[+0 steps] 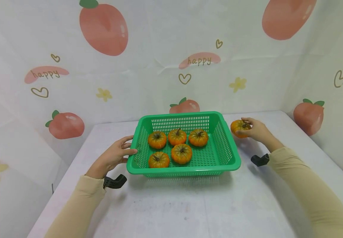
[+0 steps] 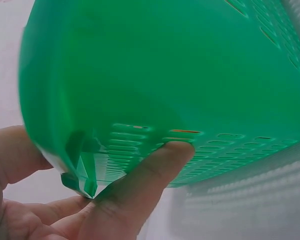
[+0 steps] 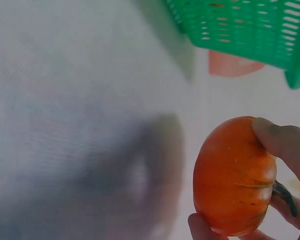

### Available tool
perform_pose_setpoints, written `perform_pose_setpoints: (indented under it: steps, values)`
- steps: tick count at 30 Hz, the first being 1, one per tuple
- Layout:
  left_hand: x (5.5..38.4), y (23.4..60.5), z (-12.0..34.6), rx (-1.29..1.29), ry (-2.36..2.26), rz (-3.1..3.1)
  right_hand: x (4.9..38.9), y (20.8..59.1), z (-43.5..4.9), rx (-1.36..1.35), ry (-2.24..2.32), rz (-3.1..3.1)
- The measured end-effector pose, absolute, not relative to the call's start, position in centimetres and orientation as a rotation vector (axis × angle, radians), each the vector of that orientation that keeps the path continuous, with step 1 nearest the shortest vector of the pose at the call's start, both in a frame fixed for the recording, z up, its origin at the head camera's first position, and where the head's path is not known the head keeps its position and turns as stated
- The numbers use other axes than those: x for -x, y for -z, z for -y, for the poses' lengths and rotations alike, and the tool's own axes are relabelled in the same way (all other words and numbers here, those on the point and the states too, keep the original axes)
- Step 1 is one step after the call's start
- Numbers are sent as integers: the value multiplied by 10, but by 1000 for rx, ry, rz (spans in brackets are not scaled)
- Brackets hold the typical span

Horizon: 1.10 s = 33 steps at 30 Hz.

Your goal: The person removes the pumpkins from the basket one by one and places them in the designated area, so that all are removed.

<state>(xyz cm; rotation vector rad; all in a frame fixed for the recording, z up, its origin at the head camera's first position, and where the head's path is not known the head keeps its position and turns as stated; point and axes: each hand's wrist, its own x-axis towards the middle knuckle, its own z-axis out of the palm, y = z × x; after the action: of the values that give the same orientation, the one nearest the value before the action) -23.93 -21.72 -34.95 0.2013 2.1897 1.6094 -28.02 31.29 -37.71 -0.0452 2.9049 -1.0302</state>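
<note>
My right hand [image 1: 257,130] grips a small orange pumpkin [image 1: 238,128] just beyond the right rim of a green plastic basket [image 1: 186,171]. Thumb and fingers close around its sides, and its dark curved stem [image 3: 285,197] points toward the palm in the right wrist view. My left hand [image 1: 115,155] holds the basket's left rim. In the left wrist view one finger [image 2: 155,172] presses the slotted outer wall, while others reach round the rim. Several more small pumpkins [image 1: 181,153] lie inside the basket, three toward the back and the others nearer the front left.
The basket stands over a white-covered table [image 1: 171,205], its shadow falling below the front wall. Behind and to the sides hangs a white cloth [image 1: 147,82] printed with peaches, hearts and flowers. Black wrist mounts [image 1: 115,181] sit under both sleeves.
</note>
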Motion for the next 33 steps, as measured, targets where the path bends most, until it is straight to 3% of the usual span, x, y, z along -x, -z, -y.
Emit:
perform_pose_setpoints:
  steps: [33]
  values:
    - [239,348,217,-196,-1595,-2200,292,390,-315,56,1027,-2780]
